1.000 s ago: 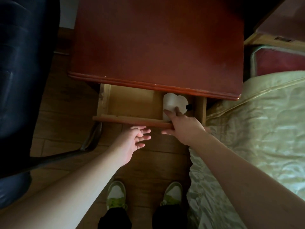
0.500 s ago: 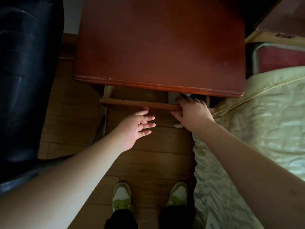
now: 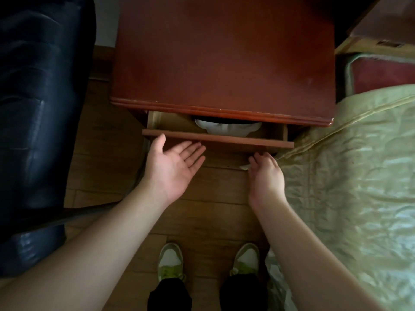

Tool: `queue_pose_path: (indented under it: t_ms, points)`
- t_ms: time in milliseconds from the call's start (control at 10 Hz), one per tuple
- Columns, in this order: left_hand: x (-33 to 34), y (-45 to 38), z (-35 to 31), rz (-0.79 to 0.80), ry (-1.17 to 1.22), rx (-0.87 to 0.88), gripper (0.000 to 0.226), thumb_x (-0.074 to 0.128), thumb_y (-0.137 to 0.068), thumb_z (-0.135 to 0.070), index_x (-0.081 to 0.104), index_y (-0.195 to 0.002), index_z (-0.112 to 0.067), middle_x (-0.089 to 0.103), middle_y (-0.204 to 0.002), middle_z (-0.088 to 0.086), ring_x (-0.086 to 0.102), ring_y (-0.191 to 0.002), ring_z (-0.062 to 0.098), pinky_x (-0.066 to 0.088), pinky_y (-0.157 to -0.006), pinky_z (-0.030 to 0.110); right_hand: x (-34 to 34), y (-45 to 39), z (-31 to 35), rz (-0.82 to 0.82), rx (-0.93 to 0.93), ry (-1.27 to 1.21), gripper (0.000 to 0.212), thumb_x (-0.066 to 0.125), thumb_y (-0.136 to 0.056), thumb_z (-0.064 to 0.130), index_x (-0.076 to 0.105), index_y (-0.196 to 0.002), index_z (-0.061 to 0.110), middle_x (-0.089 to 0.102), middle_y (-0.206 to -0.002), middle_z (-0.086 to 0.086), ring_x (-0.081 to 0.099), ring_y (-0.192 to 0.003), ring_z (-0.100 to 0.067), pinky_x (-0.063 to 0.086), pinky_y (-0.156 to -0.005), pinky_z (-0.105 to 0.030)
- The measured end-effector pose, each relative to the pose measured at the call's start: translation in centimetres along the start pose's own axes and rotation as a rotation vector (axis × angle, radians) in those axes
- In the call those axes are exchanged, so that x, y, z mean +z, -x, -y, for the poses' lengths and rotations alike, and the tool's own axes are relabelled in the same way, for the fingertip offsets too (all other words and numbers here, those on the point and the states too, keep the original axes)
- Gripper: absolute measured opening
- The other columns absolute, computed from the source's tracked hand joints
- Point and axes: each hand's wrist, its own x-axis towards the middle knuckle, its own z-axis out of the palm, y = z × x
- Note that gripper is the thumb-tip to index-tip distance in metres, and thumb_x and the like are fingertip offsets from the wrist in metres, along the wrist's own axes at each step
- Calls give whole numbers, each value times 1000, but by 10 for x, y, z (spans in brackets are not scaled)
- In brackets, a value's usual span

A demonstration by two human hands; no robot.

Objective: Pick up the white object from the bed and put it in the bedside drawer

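Note:
The white object (image 3: 226, 129) lies inside the bedside drawer (image 3: 217, 140), partly hidden under the red-brown nightstand top (image 3: 222, 59). The drawer stands out only a narrow gap. My left hand (image 3: 173, 167) hovers palm up, fingers spread, with its thumb touching the left end of the drawer front. My right hand (image 3: 266, 176) hangs just below the right end of the drawer front, back facing up, holding nothing. The bed (image 3: 354, 176), under a pale green quilted cover, is on the right.
A dark leather chair (image 3: 38, 113) fills the left side, close to the nightstand. My feet in white and green shoes (image 3: 170, 263) stand on the wooden floor (image 3: 220, 209) between chair and bed. A red item (image 3: 381, 75) lies at the bed's head.
The drawer went from wide open to nearly shut. My right hand let go of the white object and drew back below the drawer front. My left hand turned palm up.

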Motion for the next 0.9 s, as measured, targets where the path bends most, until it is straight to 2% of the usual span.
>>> queue_pose_path:
  t_ms: [100,200,300,400,500,600,800,900]
  points:
    - [2,0,-5,37,54,-5,79,28,-95,-60,33,-144,2,46,-143,24,50,-127,34,35,-110,47,9,-12,23,31,211,-423,43,33,-96,-3,39,-139,-1,48,-140,-20,48,-128,-30,36,-110,-40]
    - [4,-3,-10,87,115,2,81,25,-95,-61,30,-146,2,42,-147,24,43,-133,35,31,-111,49,12,-18,39,123,240,-541,47,31,-97,4,31,-144,-2,38,-146,-21,37,-137,-34,29,-114,-44]
    - [9,-8,-18,116,132,34,83,21,-95,-62,30,-146,3,41,-147,24,41,-134,35,29,-112,49,16,-27,54,229,252,-681,63,33,-100,35,16,-150,1,23,-156,-20,23,-144,-34,20,-118,-45]
    - [16,-17,-21,115,118,63,84,17,-95,-63,33,-144,2,43,-146,23,42,-134,34,28,-114,50,22,-33,59,287,245,-760,81,28,-95,61,14,-151,3,16,-158,-20,18,-146,-33,16,-119,-46]
    - [24,-25,-24,101,89,87,84,16,-94,-63,34,-145,1,45,-145,22,46,-131,34,30,-113,50,24,-37,61,305,245,-771,91,23,-91,71,15,-151,3,17,-158,-20,20,-145,-34,17,-118,-47]
    - [30,-34,-27,73,22,97,84,16,-94,-64,34,-146,-1,44,-145,21,53,-125,33,36,-110,49,21,-42,58,312,241,-740,91,19,-91,71,17,-150,3,20,-157,-20,26,-143,-34,19,-118,-48]
    - [15,-39,-21,22,-90,93,83,12,-93,-67,46,-140,-7,61,-131,16,54,-124,28,37,-108,48,2,-39,47,367,228,-585,89,10,-92,71,31,-146,4,37,-151,-16,34,-140,-29,24,-117,-46]
    - [7,-21,-13,27,-153,83,76,16,-94,-65,49,-139,-13,64,-128,13,55,-124,27,40,-105,47,-17,-18,39,474,221,-480,90,14,-90,72,36,-145,5,41,-149,-13,35,-139,-26,24,-116,-45]
